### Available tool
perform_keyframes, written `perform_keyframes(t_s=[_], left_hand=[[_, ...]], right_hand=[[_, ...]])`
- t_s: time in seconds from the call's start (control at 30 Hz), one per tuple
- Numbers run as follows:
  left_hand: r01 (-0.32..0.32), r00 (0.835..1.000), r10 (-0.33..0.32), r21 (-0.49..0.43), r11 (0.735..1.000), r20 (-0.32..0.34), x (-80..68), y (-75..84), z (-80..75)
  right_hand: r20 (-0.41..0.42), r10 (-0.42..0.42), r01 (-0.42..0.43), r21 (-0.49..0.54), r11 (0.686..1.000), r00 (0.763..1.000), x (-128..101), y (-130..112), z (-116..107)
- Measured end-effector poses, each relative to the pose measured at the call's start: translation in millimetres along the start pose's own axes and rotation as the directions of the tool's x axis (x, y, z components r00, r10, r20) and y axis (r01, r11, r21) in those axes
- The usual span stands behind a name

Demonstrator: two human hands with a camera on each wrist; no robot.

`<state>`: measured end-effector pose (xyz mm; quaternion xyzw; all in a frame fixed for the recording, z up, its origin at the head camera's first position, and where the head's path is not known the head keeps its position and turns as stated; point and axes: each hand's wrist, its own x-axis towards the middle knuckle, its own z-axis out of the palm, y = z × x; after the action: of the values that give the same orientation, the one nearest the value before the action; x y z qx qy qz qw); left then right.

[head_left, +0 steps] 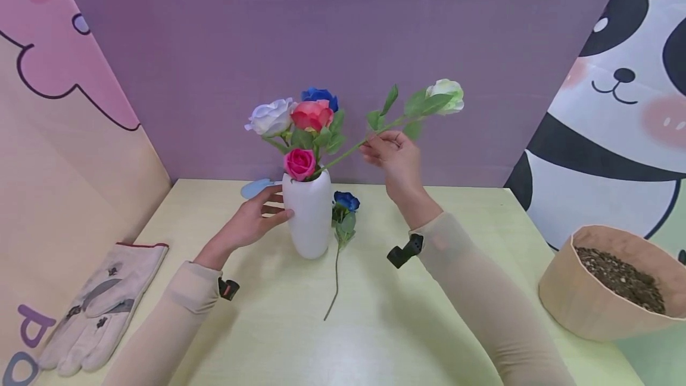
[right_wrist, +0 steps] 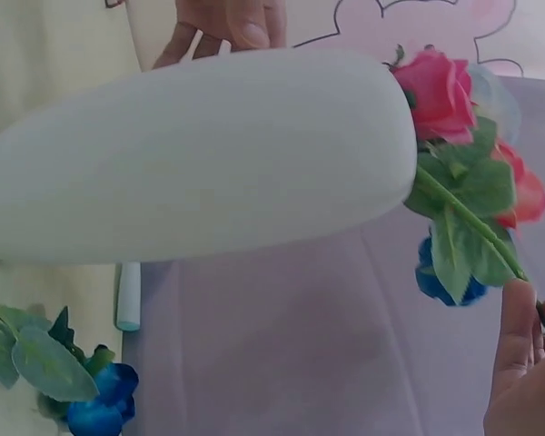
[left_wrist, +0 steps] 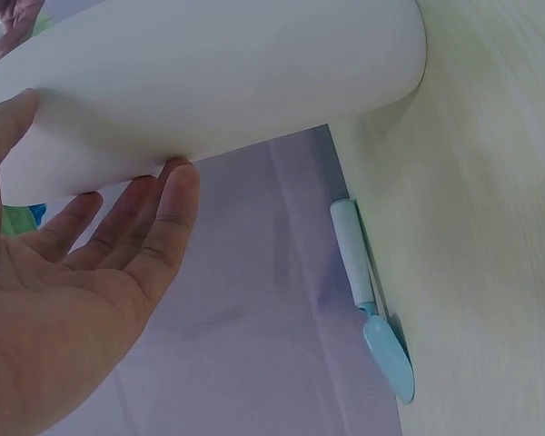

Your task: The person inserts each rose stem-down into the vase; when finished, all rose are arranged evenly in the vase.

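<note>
A white vase [head_left: 308,219] stands upright on the table, holding a pale lilac rose [head_left: 271,117], a coral flower [head_left: 312,115], a blue flower [head_left: 320,97] and a pink rose [head_left: 299,164]. My left hand [head_left: 252,219] holds the vase from the left, thumb and fingertips against its wall. With my right hand [head_left: 395,159] I pinch the green stem of a pale green-white flower [head_left: 447,97]. That stem slants up to the right, its lower end inside the vase mouth. Another blue flower [head_left: 346,201] lies on the table just right of the vase.
Behind the vase lies a small trowel with a light blue blade [left_wrist: 389,359]. White work gloves [head_left: 104,308] lie at the table's left edge. A tan pot [head_left: 584,290] of soil stands at the right. A purple backdrop [head_left: 343,46] rises behind the table.
</note>
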<state>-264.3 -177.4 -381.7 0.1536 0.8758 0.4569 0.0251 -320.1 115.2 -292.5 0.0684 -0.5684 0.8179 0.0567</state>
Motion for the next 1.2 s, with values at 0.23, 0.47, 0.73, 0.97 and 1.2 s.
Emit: perform_keyframes(t_s=[0.23, 0.47, 0.73, 0.97, 1.2], left_hand=[[-0.002, 1.0, 0.002, 0.001, 1.0, -0.006, 0.6, -0.9, 0.1], [-0.006, 1.0, 0.006, -0.004, 1.0, -0.007, 1.2, 0.2, 0.2], [-0.004, 1.0, 0.004, 0.001, 1.0, -0.001, 1.1, -0.4, -0.2], [-0.005, 1.0, 0.005, 0.001, 1.0, -0.004, 2.9, -1.1, -1.4], [-0.002, 1.0, 0.002, -0.003, 1.0, -0.005, 2.3, -1.0, -0.3]], right_hand=[[0.048, 0.005, -0.003, -0.046, 0.999, 0.999, -3, 10, 13], [0.052, 0.026, -0.022, -0.081, 0.996, 0.998, -3, 18, 24], [0.019, 0.013, -0.012, -0.064, 0.998, 1.0, -3, 23, 31], [0.027, 0.02, -0.017, -0.103, 0.995, 0.999, -1, 27, 35], [0.045, 0.055, -0.045, -0.206, 0.978, 0.997, -1, 32, 40]])
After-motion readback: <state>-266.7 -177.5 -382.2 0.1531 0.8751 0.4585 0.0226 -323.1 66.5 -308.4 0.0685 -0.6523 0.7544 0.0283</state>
